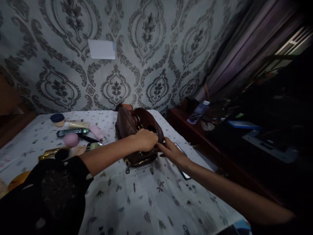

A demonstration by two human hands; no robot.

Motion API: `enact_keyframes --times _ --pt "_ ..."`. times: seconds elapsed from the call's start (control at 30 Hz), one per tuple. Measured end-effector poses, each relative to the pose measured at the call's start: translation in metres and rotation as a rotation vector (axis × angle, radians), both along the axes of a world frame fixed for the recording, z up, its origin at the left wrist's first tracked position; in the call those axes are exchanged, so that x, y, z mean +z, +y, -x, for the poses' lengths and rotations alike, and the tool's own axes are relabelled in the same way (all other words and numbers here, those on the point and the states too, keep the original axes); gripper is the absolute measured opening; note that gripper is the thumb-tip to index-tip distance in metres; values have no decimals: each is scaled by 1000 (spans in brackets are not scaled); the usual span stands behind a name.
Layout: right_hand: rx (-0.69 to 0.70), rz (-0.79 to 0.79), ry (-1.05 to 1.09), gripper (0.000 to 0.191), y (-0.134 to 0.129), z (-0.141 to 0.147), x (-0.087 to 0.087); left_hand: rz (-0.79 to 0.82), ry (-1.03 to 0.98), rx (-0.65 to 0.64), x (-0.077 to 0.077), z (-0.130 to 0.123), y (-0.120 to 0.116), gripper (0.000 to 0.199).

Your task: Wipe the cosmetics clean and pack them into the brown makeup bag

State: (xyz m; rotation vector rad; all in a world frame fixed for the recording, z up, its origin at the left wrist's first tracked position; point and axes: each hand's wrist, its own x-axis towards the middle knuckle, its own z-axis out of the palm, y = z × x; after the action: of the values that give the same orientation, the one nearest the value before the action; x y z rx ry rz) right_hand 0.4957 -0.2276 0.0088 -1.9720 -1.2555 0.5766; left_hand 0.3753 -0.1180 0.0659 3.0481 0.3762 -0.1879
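A brown leather handbag [125,122] sits on the patterned cloth, its top unzipped and a gold zipper along its near end. Over the bag's opening is my left hand [146,139], its fingers curled closed; what they hold is hidden. My right hand [170,150] is at the bag's right near edge, thumb and fingers around the rim. A phone [185,175] lies partly hidden under my right wrist.
Left of the bag lie a green bottle [72,132], a pink round container [71,140], a cream tube [77,124], a pink tube [97,132] and a blue-lidded jar [57,120]. A water bottle [198,112] rests on the dark red furniture [179,119] at right.
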Motion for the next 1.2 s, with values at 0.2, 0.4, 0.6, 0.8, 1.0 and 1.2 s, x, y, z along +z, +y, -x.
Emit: enact_keyframes --times 0.2,0.4,0.6,0.8,1.0,1.2 --pt "12 -38 -37 61 -22 -7 13 -126 -410 122 22 45 -8 33" --pt "305 -293 -790 62 -26 -13 11 -8 -411 258 2 105 -7 38" --pt "574 -164 -1115 78 -4 -10 29 -21 -327 218 -17 113 -8 48" --pt "602 -69 -1178 48 2 -5 47 -115 -273 167 -8 95 -4 32" --pt "587 -30 -1153 48 0 -9 45 -94 -317 142 -12 93 1 29" --pt "607 -56 -1174 49 -2 -11 44 -87 -378 112 -16 98 3 32"
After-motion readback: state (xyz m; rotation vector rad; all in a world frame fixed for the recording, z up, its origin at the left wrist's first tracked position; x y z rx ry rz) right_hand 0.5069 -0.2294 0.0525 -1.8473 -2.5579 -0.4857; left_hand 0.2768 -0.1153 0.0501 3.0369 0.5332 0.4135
